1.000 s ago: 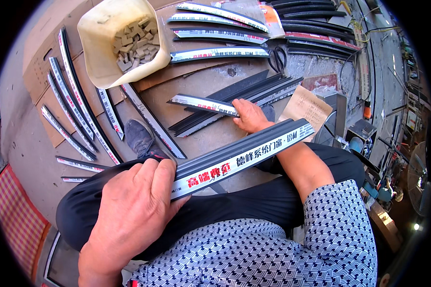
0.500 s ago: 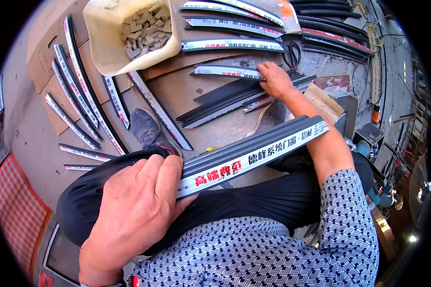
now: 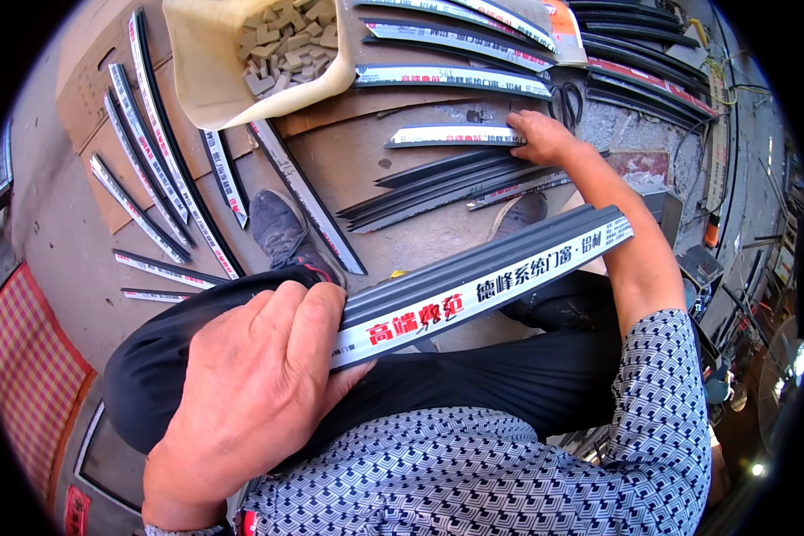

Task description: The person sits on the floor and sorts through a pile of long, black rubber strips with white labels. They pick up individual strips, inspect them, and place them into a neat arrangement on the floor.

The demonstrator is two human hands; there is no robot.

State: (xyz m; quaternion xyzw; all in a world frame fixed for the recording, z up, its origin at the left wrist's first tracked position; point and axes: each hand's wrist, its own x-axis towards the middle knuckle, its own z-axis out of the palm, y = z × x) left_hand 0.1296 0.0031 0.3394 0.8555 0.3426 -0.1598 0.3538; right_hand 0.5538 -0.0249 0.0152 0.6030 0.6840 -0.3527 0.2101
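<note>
My left hand is closed round the near end of a dark grey aluminium profile with a white printed film on its side. The profile slants up to the right above my lap, and its far end covers part of my right forearm. Farther off, my right hand grips the right end of a shorter profile, also film-covered, with a mitred left end. Just below that piece, several dark profiles lie in a bundle on the floor, in front of my right shoe.
A cream plastic bin of small tan blocks stands at the far left. Several profiles lie on cardboard and floor to the left; more lie at the back. Black-handled scissors rest beyond my right hand.
My right hand has drawn the shorter profile slightly right and away from the bundle. My left hand still holds its profile in nearly the same place. The view has shifted a little.
</note>
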